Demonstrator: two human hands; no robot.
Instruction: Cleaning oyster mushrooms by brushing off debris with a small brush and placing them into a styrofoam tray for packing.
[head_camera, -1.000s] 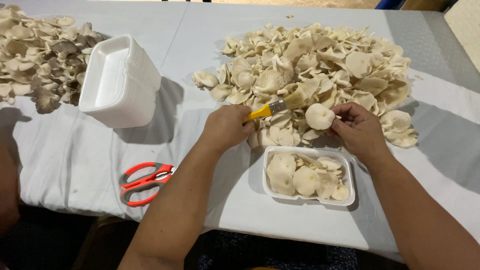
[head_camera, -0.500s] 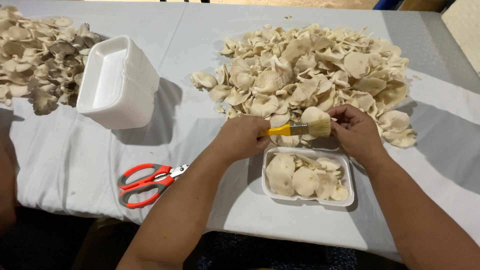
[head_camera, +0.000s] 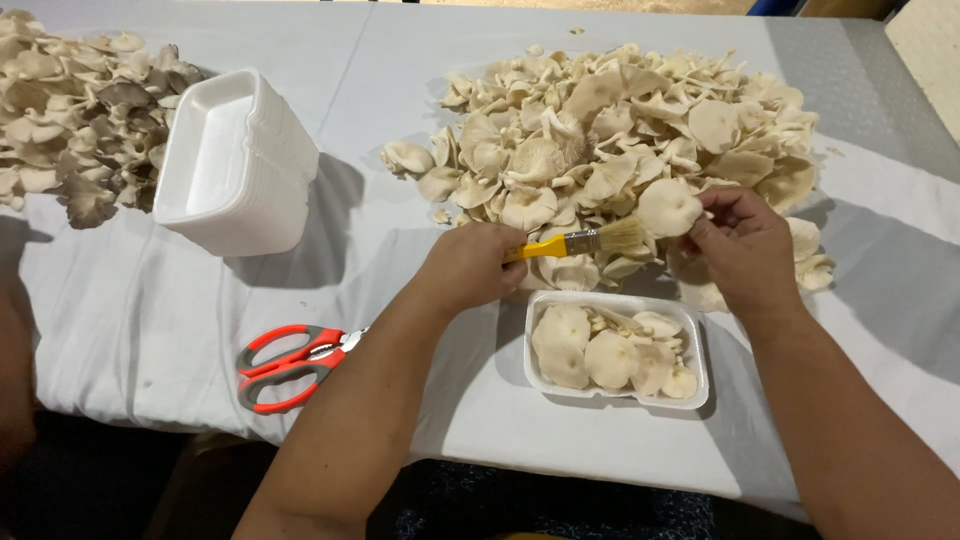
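Note:
My left hand (head_camera: 470, 265) grips a small brush with a yellow handle (head_camera: 570, 243), its pale bristles touching a cream oyster mushroom (head_camera: 668, 207). My right hand (head_camera: 740, 250) holds that mushroom by its underside, just in front of a big heap of oyster mushrooms (head_camera: 620, 140). Directly below both hands sits a white foam tray (head_camera: 700, 385) partly filled with several mushrooms.
A stack of empty white foam trays (head_camera: 235, 165) stands at the left. A second pile of darker mushrooms (head_camera: 70, 110) lies at the far left. Red and grey scissors (head_camera: 290, 365) rest near the table's front edge. A white cloth (head_camera: 130, 320) covers the table.
Both hands have shifted slightly; the brush now points right with bristles on the mushroom, which my right hand has turned and lifted a little over the last second.

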